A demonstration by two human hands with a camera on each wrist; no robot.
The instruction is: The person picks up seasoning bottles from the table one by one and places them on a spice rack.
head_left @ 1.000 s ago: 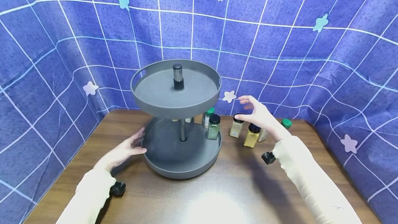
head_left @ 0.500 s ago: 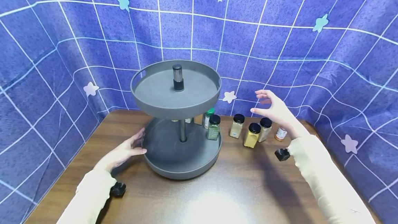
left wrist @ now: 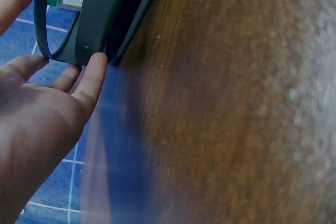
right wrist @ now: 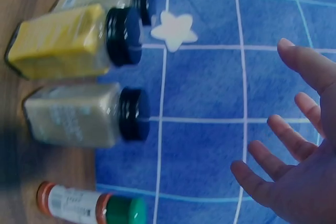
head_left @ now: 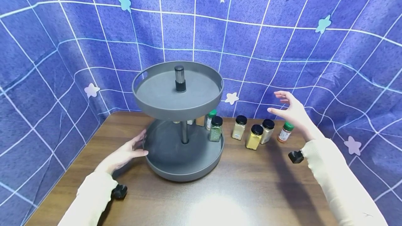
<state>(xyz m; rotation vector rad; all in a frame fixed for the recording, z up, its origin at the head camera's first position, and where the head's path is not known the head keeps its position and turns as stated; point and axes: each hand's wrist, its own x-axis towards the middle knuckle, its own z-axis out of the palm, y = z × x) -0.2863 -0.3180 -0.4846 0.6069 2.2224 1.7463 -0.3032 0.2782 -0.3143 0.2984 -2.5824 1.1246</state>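
Observation:
A grey two-tier round organizer stands on the table; its lower tray [head_left: 180,176] lies under the upper tray [head_left: 176,110]. My left hand [head_left: 124,153] rests against the lower tray's left side, its fingers fairly straight at the rim, as the left wrist view also shows. To the right, my right hand [head_left: 293,114] hovers in the air with spread, relaxed fingers and nothing in them. Near it stand a yellow spice jar [head_left: 254,140], two black-capped pale spice jars, one [head_left: 239,130] left and one [head_left: 267,135] right of the yellow, and a green-capped spice bottle [head_left: 283,135].
On the lower tray, a green herb jar [head_left: 215,133] stands at the right edge beside a small green-capped bottle [head_left: 210,122]. Further containers there are partly hidden by the upper tray. Blue patterned cloth [head_left: 263,37] hangs behind the wooden table [head_left: 245,177].
My right hand has moved right, from above the left pale jar to above the green-capped bottle, uncovering the jars. The left hand and the organizer have stayed put.

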